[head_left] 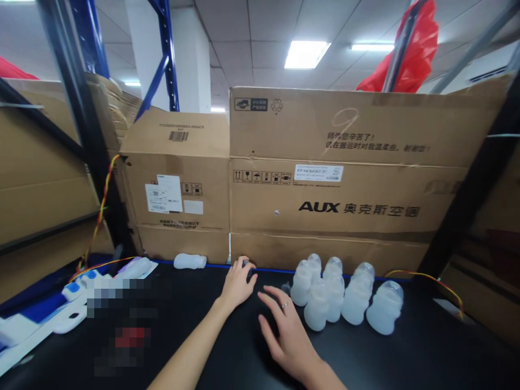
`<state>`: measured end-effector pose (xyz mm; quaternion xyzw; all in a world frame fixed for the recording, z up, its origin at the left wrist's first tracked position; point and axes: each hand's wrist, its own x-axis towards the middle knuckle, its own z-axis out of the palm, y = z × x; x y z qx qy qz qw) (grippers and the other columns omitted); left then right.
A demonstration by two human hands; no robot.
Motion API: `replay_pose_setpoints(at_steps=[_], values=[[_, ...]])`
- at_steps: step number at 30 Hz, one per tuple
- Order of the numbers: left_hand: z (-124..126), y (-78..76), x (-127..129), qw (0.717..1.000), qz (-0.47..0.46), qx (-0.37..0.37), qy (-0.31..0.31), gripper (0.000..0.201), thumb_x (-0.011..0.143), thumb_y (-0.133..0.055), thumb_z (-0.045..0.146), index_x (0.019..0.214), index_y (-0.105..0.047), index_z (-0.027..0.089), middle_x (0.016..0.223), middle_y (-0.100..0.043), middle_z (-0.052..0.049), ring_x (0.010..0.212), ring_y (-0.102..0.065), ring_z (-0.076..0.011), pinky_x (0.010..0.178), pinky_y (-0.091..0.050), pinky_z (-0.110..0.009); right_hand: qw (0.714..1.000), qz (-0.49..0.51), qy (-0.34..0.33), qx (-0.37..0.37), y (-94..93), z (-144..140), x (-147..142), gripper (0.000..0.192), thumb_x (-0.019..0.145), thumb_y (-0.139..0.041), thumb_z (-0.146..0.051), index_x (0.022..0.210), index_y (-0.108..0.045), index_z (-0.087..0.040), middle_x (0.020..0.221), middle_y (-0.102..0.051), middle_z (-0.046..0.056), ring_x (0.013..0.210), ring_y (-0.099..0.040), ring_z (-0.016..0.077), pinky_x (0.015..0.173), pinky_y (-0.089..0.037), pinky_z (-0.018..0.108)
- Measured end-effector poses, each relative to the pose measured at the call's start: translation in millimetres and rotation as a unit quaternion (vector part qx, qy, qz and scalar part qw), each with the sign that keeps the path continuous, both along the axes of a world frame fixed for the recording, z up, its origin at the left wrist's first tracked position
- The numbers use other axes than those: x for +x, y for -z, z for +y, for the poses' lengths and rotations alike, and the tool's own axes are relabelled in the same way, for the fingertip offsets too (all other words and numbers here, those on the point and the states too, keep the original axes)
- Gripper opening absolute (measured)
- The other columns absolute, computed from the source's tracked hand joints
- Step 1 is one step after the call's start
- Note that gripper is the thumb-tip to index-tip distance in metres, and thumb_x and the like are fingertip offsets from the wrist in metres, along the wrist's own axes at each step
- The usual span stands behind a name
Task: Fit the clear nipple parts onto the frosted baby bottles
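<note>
My left hand (236, 284) reaches to the back of the black table (426, 352), its fingers curled around a small dark object (246, 264) at the foot of the cardboard boxes; what the object is cannot be made out. My right hand (284, 330) hovers nearer to me with fingers spread and nothing in it, a ring on one finger. Just right of it stands a cluster of several translucent white plastic bottles (345, 295), upright and touching. A tiny clear cap (286, 287) lies between my right hand and the bottles.
A single white bottle (189, 261) lies on its side at the back left. White and blue packages (73, 303) lie at the left. Large cardboard boxes (337, 179) wall off the back. Black and blue rack posts (87, 130) stand at the left, a dark post (467, 200) at the right.
</note>
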<state>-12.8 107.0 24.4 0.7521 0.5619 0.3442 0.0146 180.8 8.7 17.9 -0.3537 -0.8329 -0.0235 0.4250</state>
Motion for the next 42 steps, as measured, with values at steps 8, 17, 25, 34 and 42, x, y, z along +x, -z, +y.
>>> replay_pose_setpoints(at_steps=[8, 17, 25, 34, 42], values=[[-14, -21.1, -30, 0.998, 0.054, 0.018, -0.024, 0.062, 0.087, -0.072, 0.039, 0.146, -0.054, 0.028, 0.146, -0.062, -0.006, 0.136, -0.055, -0.0276, 0.121, -0.037, -0.045, 0.994, -0.012, 0.112, -0.009, 35.1, 43, 5, 0.050, 0.098, -0.052, -0.018, 0.147, -0.049, -0.024, 0.160, -0.041, 0.015, 0.153, -0.035, 0.0402, 0.117, -0.044, 0.068], [-3, -50.2, -149, 0.964, 0.134, -0.094, -0.208, 0.036, 0.096, -0.069, 0.044, 0.121, -0.068, 0.018, 0.130, -0.069, -0.008, 0.127, -0.062, -0.0283, 0.115, -0.042, -0.058, 0.992, -0.007, 0.087, -0.096, 35.1, 41, 10, 0.041, 0.096, -0.049, -0.015, 0.133, -0.062, -0.025, 0.148, -0.053, 0.013, 0.136, -0.054, 0.0315, 0.112, -0.049, 0.056], [-48, -41.8, -91, 0.986, 0.134, -0.068, -0.076, 0.042, 0.092, -0.070, 0.030, 0.132, -0.064, 0.021, 0.129, -0.068, -0.011, 0.115, -0.068, -0.0290, 0.104, -0.050, -0.048, 0.976, 0.114, 0.001, -0.184, 14.1, 25, 10, 0.031, 0.106, -0.045, -0.035, 0.131, -0.060, -0.026, 0.130, -0.060, 0.010, 0.107, -0.064, 0.0237, 0.100, -0.053, 0.043], [-104, -21.0, -26, 0.982, 0.030, 0.013, 0.186, 0.045, 0.087, -0.075, 0.031, 0.132, -0.068, 0.026, 0.131, -0.075, -0.008, 0.115, -0.073, -0.0273, 0.104, -0.055, -0.043, 0.899, 0.222, -0.087, -0.366, 4.0, 4, 4, 0.038, 0.100, -0.059, -0.057, 0.110, -0.062, -0.021, 0.096, -0.068, 0.004, 0.083, -0.063, 0.0184, 0.076, -0.050, 0.031], [-101, -20.4, -29, 0.981, -0.087, -0.040, 0.168, 0.036, 0.089, -0.075, 0.037, 0.123, -0.075, 0.026, 0.118, -0.082, -0.006, 0.105, -0.079, -0.0246, 0.094, -0.063, -0.034, 0.931, 0.175, -0.168, -0.273, 5.1, -4, 7, 0.049, 0.104, -0.056, -0.032, 0.151, -0.042, -0.032, 0.152, -0.050, 0.008, 0.138, -0.052, 0.0236, 0.119, -0.041, 0.044]])
